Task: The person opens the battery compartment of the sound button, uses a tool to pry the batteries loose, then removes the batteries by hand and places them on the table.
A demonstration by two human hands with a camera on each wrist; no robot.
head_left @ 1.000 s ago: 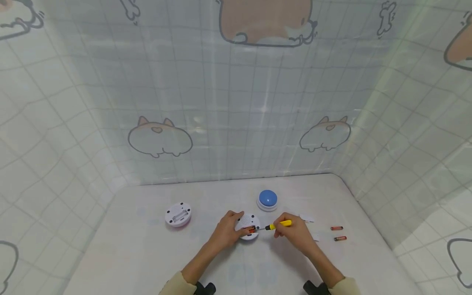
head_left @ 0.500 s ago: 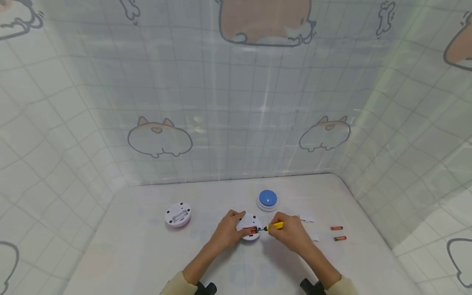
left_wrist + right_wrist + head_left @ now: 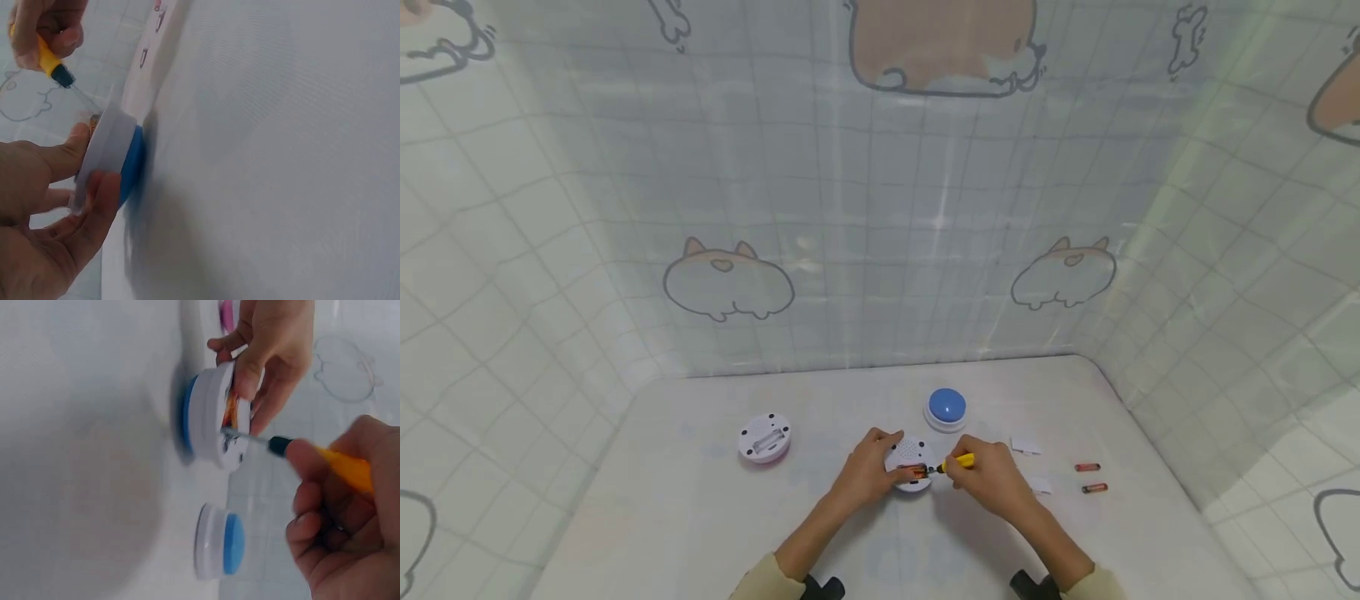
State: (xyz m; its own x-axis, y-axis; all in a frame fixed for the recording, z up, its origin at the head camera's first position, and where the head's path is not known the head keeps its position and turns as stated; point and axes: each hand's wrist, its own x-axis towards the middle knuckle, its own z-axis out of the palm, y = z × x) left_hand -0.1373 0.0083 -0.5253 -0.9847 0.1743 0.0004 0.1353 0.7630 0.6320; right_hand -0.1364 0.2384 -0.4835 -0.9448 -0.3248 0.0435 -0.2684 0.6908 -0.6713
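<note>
My left hand [image 3: 867,473] grips a round white push-button device [image 3: 209,419] turned upside down, its blue dome facing the table. The left thumb presses on an orange-and-black battery [image 3: 230,411] in the open battery compartment. In my right hand [image 3: 992,477] is a yellow screwdriver [image 3: 347,467] with a dark collar. Its metal tip meets the device at the end of the battery, as the right wrist view shows. From the side, the left wrist view shows the left fingers around the device's white rim [image 3: 107,147].
Behind the hands stands an upright blue-topped button [image 3: 947,406]. An upside-down device [image 3: 765,437] with a bare battery compartment lies at left. To the right lie two batteries [image 3: 1087,467] and white cover pieces [image 3: 1026,446], one partly behind the right hand.
The right hand and screwdriver have moved slightly left, closer to the device. The left hand keeps its hold, its thumb still on the battery.
</note>
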